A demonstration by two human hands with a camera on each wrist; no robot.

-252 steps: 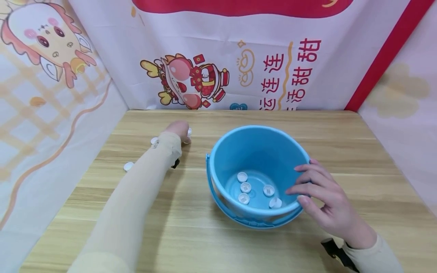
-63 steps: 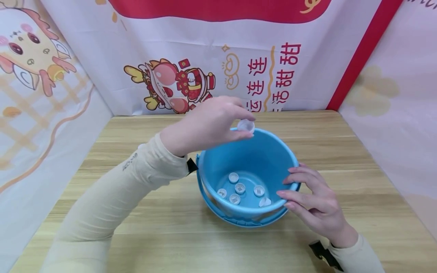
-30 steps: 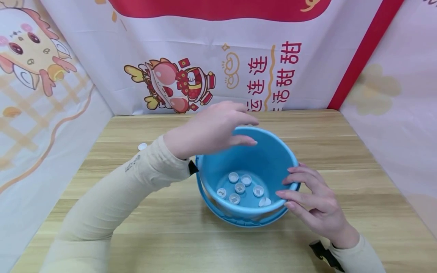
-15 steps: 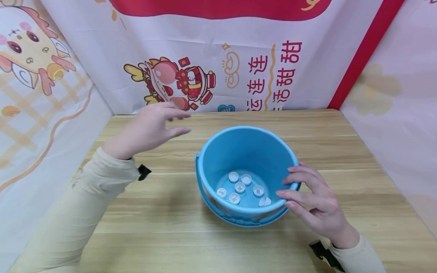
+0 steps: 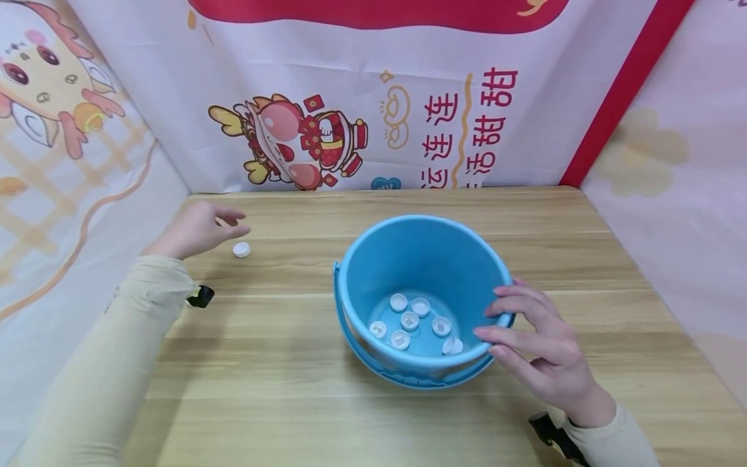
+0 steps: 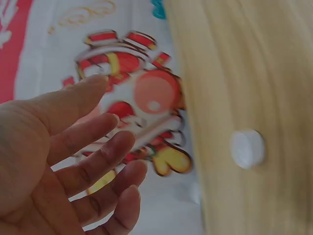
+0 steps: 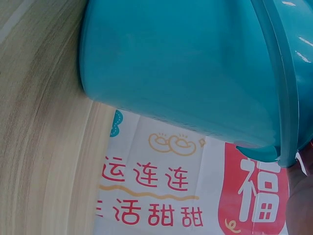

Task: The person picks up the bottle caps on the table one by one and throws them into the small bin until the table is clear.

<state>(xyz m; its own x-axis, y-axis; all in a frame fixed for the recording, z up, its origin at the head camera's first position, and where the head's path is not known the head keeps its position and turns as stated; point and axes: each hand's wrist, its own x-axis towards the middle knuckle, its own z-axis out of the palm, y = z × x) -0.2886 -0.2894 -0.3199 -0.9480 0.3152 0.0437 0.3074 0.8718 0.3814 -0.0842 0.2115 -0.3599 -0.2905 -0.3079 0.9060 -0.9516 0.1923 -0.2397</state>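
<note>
My left hand (image 5: 201, 230) hovers over the table's far left part, fingers apart and holding nothing. Just right of its fingertips lies a white bottle cap (image 5: 241, 250), which also shows on the wood in the left wrist view (image 6: 247, 149). A light blue bucket (image 5: 424, 224) stands upright in the middle, with several white caps (image 5: 410, 320) scattered on its bottom. At the bucket's right side my right hand (image 5: 543, 344) grips the rim, fingers hooked over the inside and thumb on the outer side. In the right wrist view the bucket's outer wall (image 7: 181, 63) fills most of the frame.
The bucket's handle (image 5: 379, 363) hangs down along its front left side. A wooden table (image 5: 280, 415) carries everything. Printed cloth (image 5: 327, 52) walls it in at the back and on both sides.
My left hand let a cap fall into the bucket, then swung left and down beside the cap on the table. Earlier, more caps lay at the left. My right hand stays on the rim.
</note>
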